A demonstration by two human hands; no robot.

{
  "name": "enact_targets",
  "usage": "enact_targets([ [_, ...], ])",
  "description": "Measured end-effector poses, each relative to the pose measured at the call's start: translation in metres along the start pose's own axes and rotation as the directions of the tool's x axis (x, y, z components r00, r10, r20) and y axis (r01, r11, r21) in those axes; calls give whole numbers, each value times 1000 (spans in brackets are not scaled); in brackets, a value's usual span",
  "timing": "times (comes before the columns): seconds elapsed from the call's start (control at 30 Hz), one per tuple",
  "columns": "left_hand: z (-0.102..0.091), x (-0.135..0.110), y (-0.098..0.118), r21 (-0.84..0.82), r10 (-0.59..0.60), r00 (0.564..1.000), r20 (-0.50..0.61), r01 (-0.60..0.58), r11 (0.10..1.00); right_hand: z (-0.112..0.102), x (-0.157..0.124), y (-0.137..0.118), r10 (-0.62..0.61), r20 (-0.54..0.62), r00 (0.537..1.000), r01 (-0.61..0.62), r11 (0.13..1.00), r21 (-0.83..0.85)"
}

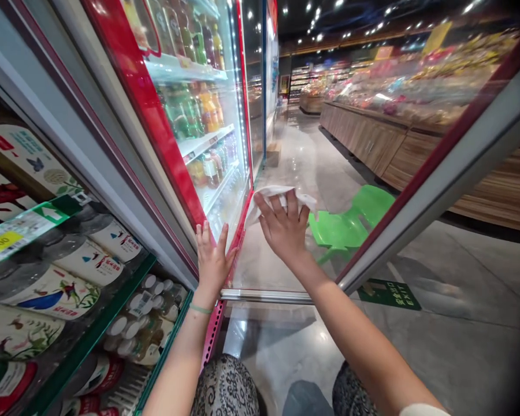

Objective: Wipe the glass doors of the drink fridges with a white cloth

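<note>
My right hand (pixel 283 226) lies flat with fingers spread on a white cloth (pixel 274 196), pressing it against the inside of the open glass fridge door (pixel 294 133). My left hand (pixel 212 254) rests open and flat against the red frame edge (pixel 186 190) by the door's hinge side, fingers pointing up, holding nothing. A green band sits on my left wrist.
Fridge shelves at left hold water bottles (pixel 65 289) and a yellow price tag (pixel 0 242). A green plastic chair (pixel 346 222) stands behind the glass. Wooden display counters (pixel 372 138) line the right side. A green exit sign (pixel 390 293) is stuck on the shiny floor. My knees show below.
</note>
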State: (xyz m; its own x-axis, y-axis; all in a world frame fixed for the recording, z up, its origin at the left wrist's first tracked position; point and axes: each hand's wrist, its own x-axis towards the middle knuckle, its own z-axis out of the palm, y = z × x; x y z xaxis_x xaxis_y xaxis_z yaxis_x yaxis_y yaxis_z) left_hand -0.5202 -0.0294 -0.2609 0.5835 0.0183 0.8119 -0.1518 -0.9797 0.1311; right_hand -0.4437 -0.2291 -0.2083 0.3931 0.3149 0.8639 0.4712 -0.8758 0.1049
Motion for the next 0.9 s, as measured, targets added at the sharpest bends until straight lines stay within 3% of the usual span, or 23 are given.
enact_targets([
  [0.07,-5,3,-8,8,17,1000,9,-17,1000,4,-10,-3,5,12,1000,-5,1000,2],
  [0.2,-7,7,-15,27,37,999,12,-37,999,26,-84,-9,-131,84,988,132,991,-10],
  [0.27,-7,7,-16,30,42,999,13,-43,999,33,-94,-13,-156,121,980,154,988,26],
  [0.37,-8,6,-19,31,44,999,25,-45,998,29,-45,-23,-171,142,975,158,982,100],
  [0.43,-11,4,-22,32,28,999,17,-29,999,22,1,-30,-122,83,989,112,988,109],
  [0.5,-16,3,-26,34,12,1000,-6,-12,999,18,26,-35,-60,60,996,52,991,119],
  [0.57,-21,2,-31,34,15,999,-30,-14,999,20,15,-37,-56,84,995,46,992,121],
  [0.67,-29,1,-40,14,35,999,-24,-35,999,33,-42,-38,-197,145,970,180,976,124],
  [0.73,-33,1,-44,-13,35,999,-2,-35,999,41,-68,-40,-256,117,960,241,962,125],
  [0.8,-37,1,-48,-45,24,1000,7,-24,999,43,-58,-47,-248,86,965,236,963,129],
  [0.9,-46,-1,-51,-95,7,1000,-7,-8,995,33,12,-65,-181,86,980,165,972,167],
])
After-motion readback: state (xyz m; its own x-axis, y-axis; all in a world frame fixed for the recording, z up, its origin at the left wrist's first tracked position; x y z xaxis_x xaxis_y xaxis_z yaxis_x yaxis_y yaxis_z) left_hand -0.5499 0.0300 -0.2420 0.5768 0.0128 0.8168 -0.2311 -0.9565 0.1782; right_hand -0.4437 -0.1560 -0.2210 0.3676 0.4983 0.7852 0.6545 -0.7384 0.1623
